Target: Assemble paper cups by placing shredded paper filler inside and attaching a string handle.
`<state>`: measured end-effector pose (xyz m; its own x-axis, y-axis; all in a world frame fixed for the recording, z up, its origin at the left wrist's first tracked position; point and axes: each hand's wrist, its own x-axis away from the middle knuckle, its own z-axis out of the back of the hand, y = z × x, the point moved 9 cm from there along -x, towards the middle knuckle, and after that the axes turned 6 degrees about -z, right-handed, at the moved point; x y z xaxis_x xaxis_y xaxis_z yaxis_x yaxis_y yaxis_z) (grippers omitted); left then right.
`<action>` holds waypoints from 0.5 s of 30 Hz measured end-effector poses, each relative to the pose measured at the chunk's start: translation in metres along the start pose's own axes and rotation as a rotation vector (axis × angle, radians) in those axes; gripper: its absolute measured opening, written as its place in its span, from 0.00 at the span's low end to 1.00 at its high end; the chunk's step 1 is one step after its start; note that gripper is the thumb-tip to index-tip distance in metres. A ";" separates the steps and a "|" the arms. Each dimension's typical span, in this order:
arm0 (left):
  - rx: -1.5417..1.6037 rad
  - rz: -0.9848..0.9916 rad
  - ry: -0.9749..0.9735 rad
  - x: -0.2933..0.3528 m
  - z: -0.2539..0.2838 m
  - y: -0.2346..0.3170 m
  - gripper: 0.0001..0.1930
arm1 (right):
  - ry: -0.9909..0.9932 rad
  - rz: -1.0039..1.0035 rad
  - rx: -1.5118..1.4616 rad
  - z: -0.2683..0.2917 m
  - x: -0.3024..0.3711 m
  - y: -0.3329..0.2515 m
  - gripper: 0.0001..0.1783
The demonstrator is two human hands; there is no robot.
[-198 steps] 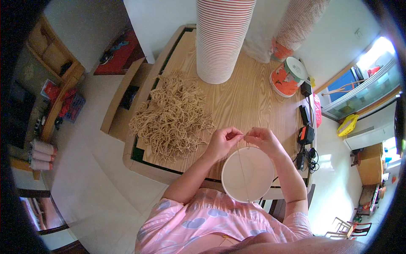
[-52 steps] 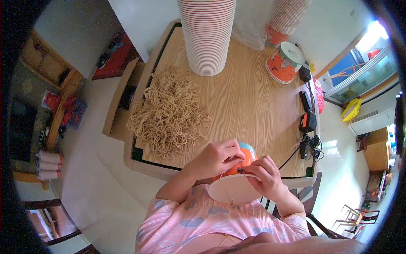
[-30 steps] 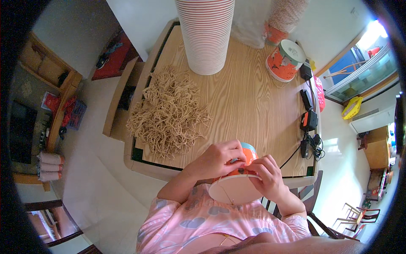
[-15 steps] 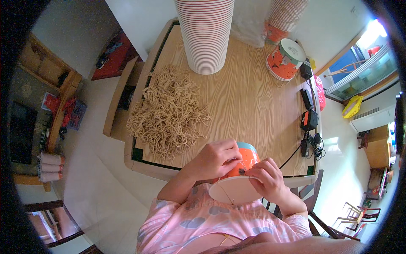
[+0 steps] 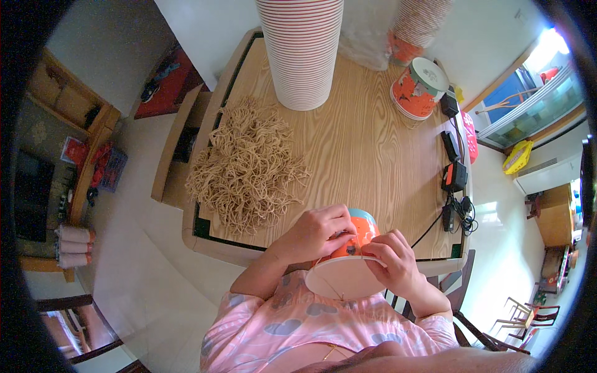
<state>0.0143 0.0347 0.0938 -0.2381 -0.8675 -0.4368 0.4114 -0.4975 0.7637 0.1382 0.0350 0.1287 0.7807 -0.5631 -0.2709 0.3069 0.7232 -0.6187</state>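
Note:
An orange paper bucket (image 5: 354, 248) with a teal band at its far end is tilted in front of my chest. Its wide white end (image 5: 344, 277) faces me, and a short bit of cord shows near the lower edge. At the bucket's left side, my left hand (image 5: 323, 231) has its fingertips pinched together by a thin cord. My right hand (image 5: 393, 260) grips the rim and wall on the right, fingers curled near a thin strand at the side. Left of the bucket, a large tangled heap of tan cords (image 5: 249, 168) lies on the wood-grain table (image 5: 348, 149).
A tall stack of white paper buckets (image 5: 303, 56) rises at the back. An orange printed bucket (image 5: 415, 93) stands at the back right, with another stack (image 5: 420, 28) behind. Black adapters and cables (image 5: 455, 177) line the right edge. An open cardboard box (image 5: 177, 149) adjoins the left side.
The bucket has tilted slightly and shifted a little left in my hands. My right fingers have moved slightly along its side; my left hand stays nearly in place.

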 end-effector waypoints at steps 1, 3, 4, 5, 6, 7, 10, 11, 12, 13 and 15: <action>-0.004 0.001 0.001 0.000 0.000 0.000 0.05 | -0.001 0.000 0.000 0.000 0.000 0.000 0.16; 0.001 0.008 0.010 0.000 0.002 0.000 0.05 | -0.022 0.038 0.037 -0.001 0.000 -0.003 0.16; 0.007 0.014 0.018 0.000 0.003 0.000 0.05 | -0.023 0.038 0.036 0.000 0.000 -0.002 0.16; 0.007 0.015 0.018 0.000 0.003 0.000 0.05 | -0.030 0.045 0.057 -0.001 0.001 -0.003 0.16; 0.022 0.025 0.029 0.000 0.004 -0.001 0.05 | -0.036 0.051 0.077 -0.001 0.001 -0.003 0.16; 0.036 0.036 0.039 0.000 0.005 -0.002 0.05 | -0.036 0.051 0.077 -0.001 0.001 -0.003 0.16; 0.036 0.009 0.074 -0.001 0.010 0.002 0.05 | -0.020 0.042 0.072 -0.001 0.000 -0.001 0.16; 0.035 0.010 0.075 -0.001 0.010 0.001 0.05 | -0.012 0.034 0.047 -0.001 -0.001 -0.001 0.16; 0.038 0.000 0.080 -0.002 0.010 0.002 0.06 | -0.004 0.027 0.023 -0.001 -0.001 0.000 0.16; 0.040 -0.010 0.085 -0.003 0.011 0.003 0.06 | -0.005 0.028 0.023 0.000 -0.001 0.000 0.16; 0.040 -0.010 0.084 -0.003 0.010 0.002 0.06 | -0.045 0.080 0.062 -0.003 0.000 -0.003 0.17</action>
<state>0.0068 0.0361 0.1016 -0.1665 -0.8606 -0.4813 0.3737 -0.5068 0.7769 0.1359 0.0314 0.1282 0.8272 -0.4852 -0.2833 0.2749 0.7892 -0.5491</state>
